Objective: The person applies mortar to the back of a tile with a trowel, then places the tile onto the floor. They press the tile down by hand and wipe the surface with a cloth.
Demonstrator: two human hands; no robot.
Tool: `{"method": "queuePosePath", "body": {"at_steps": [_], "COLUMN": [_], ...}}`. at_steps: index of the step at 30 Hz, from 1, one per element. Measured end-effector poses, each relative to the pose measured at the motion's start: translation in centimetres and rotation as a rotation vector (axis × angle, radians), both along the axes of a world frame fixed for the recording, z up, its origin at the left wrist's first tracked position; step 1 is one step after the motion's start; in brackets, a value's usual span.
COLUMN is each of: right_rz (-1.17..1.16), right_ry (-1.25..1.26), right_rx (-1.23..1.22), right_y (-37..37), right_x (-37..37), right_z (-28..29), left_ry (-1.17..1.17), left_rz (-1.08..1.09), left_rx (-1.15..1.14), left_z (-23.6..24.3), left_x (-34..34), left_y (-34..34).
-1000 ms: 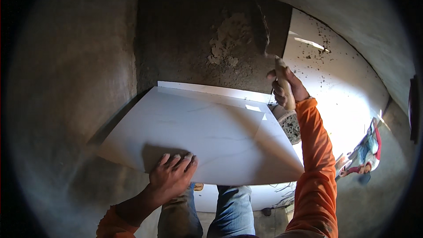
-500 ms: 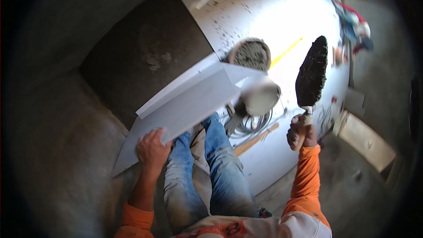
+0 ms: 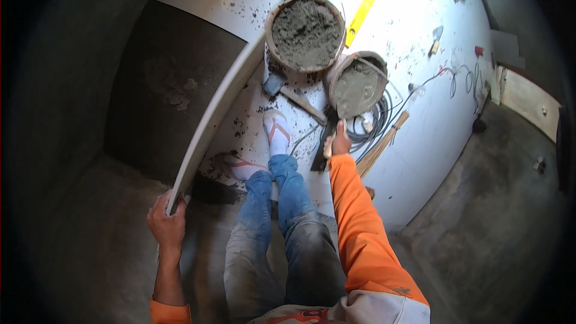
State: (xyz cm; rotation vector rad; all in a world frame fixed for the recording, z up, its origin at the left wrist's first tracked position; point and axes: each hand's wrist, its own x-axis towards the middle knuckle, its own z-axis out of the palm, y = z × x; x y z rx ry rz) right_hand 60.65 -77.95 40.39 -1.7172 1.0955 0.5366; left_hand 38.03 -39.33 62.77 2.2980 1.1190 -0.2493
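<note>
So, the left hand (image 3: pixel 166 221) is clasped on the near end of the tile (image 3: pixel 207 121), which stands steeply tilted, seen nearly edge-on, beside the dark patch (image 3: pixel 162 96). Its far end comes near the larger bucket (image 3: pixel 269 33). The right hand (image 3: pixel 341 140) is curled around the handle of the trowel (image 3: pixel 327 146), at the near rim of the smaller bucket (image 3: pixel 332 81); how far the blade sits in the mortar (image 3: pixel 359 91) is unclear. Between tile and trowel lies the hammer (image 3: pixel 305 107).
</note>
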Motion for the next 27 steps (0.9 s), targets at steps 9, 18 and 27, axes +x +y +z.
{"method": "queuePosePath", "body": {"at_steps": [9, 18, 27], "right_rz": [0.439, 0.73, 0.54], "right_ry": [0.303, 0.325, 0.063], "right_rx": [-0.07, -0.311, -0.209], "right_y": [-2.0, -7.9, 2.0], "right_x": [-1.2, -7.6, -3.1], "right_z": [6.3, 13.2, 9.9], "left_ry": [0.073, -0.065, -0.054], "left_rz": [0.058, -0.029, 0.001], "left_rx": [-0.002, 0.014, 0.072], "left_z": [0.5, 1.8, 3.6], "left_x": [1.1, -2.7, -9.0], "left_y": [-2.0, 3.0, 6.5]}}
